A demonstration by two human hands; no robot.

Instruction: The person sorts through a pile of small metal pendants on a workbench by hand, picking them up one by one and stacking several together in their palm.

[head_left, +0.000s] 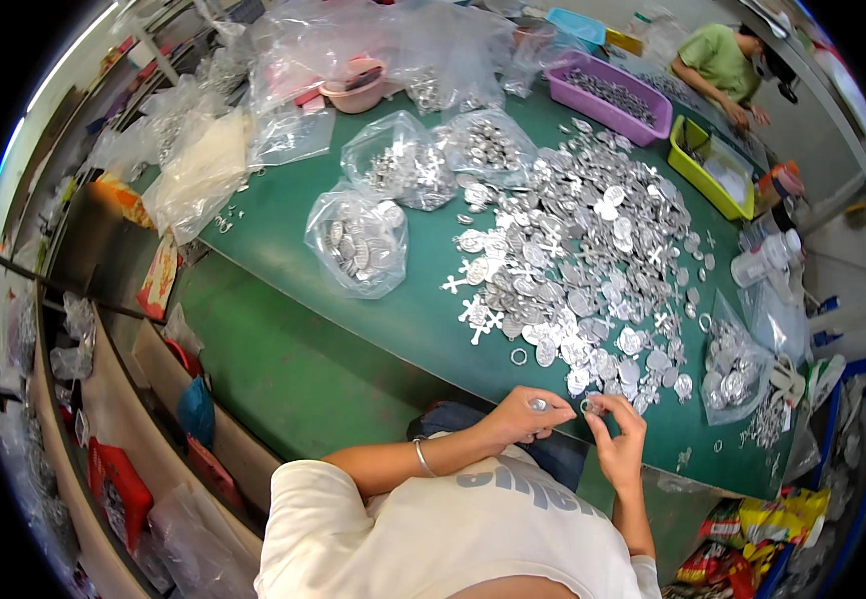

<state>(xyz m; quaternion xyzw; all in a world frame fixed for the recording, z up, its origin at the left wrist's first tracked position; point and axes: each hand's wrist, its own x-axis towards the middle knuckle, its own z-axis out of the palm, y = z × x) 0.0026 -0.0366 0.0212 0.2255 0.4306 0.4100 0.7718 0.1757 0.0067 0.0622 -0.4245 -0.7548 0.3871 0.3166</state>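
Near the front edge of the green table (433,319), my left hand (518,417) is closed, with a silver oval medal (539,404) showing between its fingers. Close beside it, my right hand (621,434) pinches a small silver ring-shaped piece (586,405) between thumb and fingertip. The fingertips of both hands nearly meet. Just beyond them spreads a wide heap of silver medals and crosses (593,240). A lone silver ring (519,356) lies at the heap's near left edge.
Clear bags of metal pieces (356,245) stand left of the heap; another bag (731,369) lies right. Behind are a purple basket (608,108) and a yellow-green basket (713,170). A white bottle (765,260) stands at right. A person in green (718,65) works at the far right.
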